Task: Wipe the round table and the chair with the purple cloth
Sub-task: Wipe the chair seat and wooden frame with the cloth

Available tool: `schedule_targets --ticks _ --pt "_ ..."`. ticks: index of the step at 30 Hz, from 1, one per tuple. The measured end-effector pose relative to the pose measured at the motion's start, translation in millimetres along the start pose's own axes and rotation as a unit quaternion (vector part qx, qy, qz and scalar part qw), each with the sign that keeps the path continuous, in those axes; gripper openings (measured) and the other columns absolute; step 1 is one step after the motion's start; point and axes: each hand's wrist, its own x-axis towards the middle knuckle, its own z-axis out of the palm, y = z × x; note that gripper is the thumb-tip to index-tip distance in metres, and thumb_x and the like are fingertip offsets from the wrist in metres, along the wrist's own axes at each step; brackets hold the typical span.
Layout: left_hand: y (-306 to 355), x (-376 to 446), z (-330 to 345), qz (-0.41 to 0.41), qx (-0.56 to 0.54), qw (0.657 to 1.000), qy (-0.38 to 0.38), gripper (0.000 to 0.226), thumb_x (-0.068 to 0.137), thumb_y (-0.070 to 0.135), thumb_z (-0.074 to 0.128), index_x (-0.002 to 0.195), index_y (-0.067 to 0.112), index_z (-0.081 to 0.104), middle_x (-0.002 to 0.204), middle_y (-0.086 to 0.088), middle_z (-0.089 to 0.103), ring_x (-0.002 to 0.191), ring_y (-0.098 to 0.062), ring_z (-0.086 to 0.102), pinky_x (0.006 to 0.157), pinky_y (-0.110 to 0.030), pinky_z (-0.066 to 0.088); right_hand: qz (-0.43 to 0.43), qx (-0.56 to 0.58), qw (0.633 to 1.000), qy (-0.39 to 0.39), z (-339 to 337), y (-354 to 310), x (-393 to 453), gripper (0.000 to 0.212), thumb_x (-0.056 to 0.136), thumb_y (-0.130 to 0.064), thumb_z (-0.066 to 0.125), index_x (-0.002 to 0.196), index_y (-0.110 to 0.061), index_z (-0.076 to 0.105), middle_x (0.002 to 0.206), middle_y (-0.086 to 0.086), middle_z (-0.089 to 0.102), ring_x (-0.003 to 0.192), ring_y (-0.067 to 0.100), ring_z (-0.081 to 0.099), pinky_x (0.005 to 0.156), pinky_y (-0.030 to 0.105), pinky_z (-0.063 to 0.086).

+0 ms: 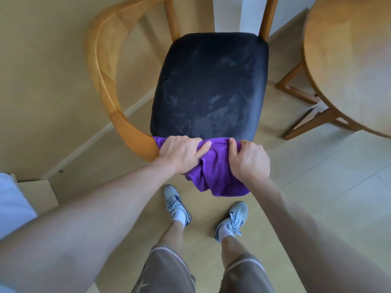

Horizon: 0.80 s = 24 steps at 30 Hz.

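Note:
The wooden chair [101,66] with a black padded seat [209,85] stands in front of me; the seat shows streaky wipe marks. The purple cloth [213,174] is bunched over the seat's near edge and hangs down below it. My left hand [182,152] grips the cloth's left part, next to the curved wooden armrest. My right hand [249,159] grips the cloth's right part at the seat's near right corner. The round wooden table [349,60] stands to the right, partly cut off by the frame.
The table's wooden legs [313,115] spread over the floor right of the chair. A beige wall and baseboard [88,142] run along the left. My feet in grey sneakers [177,205] stand just below the cloth. A white object [12,206] sits at the far left.

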Motion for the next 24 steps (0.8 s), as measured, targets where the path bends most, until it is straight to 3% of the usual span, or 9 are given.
schedule_targets --ticks 4,8,11,13,16,20,22,24 --pt "0 10 -4 -0.017 -0.034 0.999 -0.034 0.06 0.102 0.064 0.017 0.063 0.025 0.039 0.06 0.008 0.043 0.065 -0.029 0.049 0.065 -0.036 0.033 0.001 0.058 0.998 -0.004 2 6 6 0.053 0.099 -0.052 0.044 0.058 -0.018 0.043 0.055 -0.006 0.043 0.052 0.018 0.04 0.058 0.033 0.031" --pt "7 -1 -5 -0.037 -0.024 0.999 -0.003 0.052 0.104 0.058 0.018 0.082 0.023 0.05 0.075 0.0 0.063 0.073 -0.03 0.063 0.066 -0.036 0.038 0.023 0.125 0.991 -0.05 -9 4 9 0.055 0.097 -0.051 0.049 0.056 -0.015 0.041 0.054 -0.001 0.049 0.055 0.023 0.047 0.049 0.031 0.03" --pt "16 -16 0 -0.03 -0.041 0.998 0.04 0.054 0.102 0.055 0.021 0.097 0.018 0.06 0.094 0.0 0.07 0.089 -0.028 0.064 0.083 -0.041 0.044 -0.038 0.057 0.995 0.072 -4 0 -12 0.044 0.101 -0.043 0.044 0.066 -0.016 0.045 0.066 0.002 0.054 0.064 0.03 0.051 0.058 0.037 0.039" --pt "16 -29 7 -0.002 -0.053 0.997 0.064 0.052 0.102 0.052 0.032 0.118 0.015 0.066 0.115 -0.001 0.071 0.105 -0.027 0.063 0.095 -0.043 0.046 -0.109 0.044 0.985 0.13 3 -2 -32 0.036 0.1 -0.039 0.04 0.071 -0.017 0.043 0.072 0.006 0.056 0.067 0.033 0.052 0.061 0.041 0.042" --pt "14 -44 13 0.045 -0.048 0.994 0.086 0.052 0.104 0.046 0.036 0.128 0.011 0.066 0.126 -0.004 0.069 0.115 -0.029 0.06 0.102 -0.046 0.043 -0.16 0.014 0.985 0.062 2 5 -34 0.033 0.101 -0.044 0.032 0.077 -0.022 0.04 0.077 0.005 0.059 0.072 0.035 0.056 0.061 0.04 0.041" --pt "19 -32 -11 0.015 -0.027 0.999 -0.022 0.051 0.109 0.047 0.021 0.114 0.017 0.062 0.109 -0.002 0.07 0.104 -0.031 0.061 0.095 -0.043 0.038 -0.11 -0.023 0.991 -0.071 -18 -6 -3 0.035 0.107 -0.04 0.034 0.079 -0.02 0.044 0.092 0.011 0.065 0.093 0.039 0.061 0.073 0.042 0.044" --pt "16 -28 -24 -0.012 -0.085 0.995 -0.042 0.041 0.112 0.043 0.027 0.111 0.017 0.059 0.11 -0.004 0.07 0.104 -0.033 0.063 0.09 -0.043 0.038 -0.092 -0.023 0.994 -0.059 -31 -21 3 0.031 0.106 -0.033 0.041 0.08 -0.016 0.047 0.098 0.013 0.065 0.099 0.038 0.059 0.081 0.043 0.046" --pt "4 -33 -39 -0.049 -0.164 0.985 -0.029 0.037 0.112 0.043 0.033 0.114 0.016 0.058 0.112 -0.004 0.071 0.103 -0.033 0.064 0.084 -0.043 0.042 -0.076 0.04 0.996 -0.026 -47 -40 0 0.028 0.103 -0.029 0.051 0.082 -0.011 0.055 0.089 0.008 0.065 0.091 0.034 0.059 0.072 0.036 0.043"
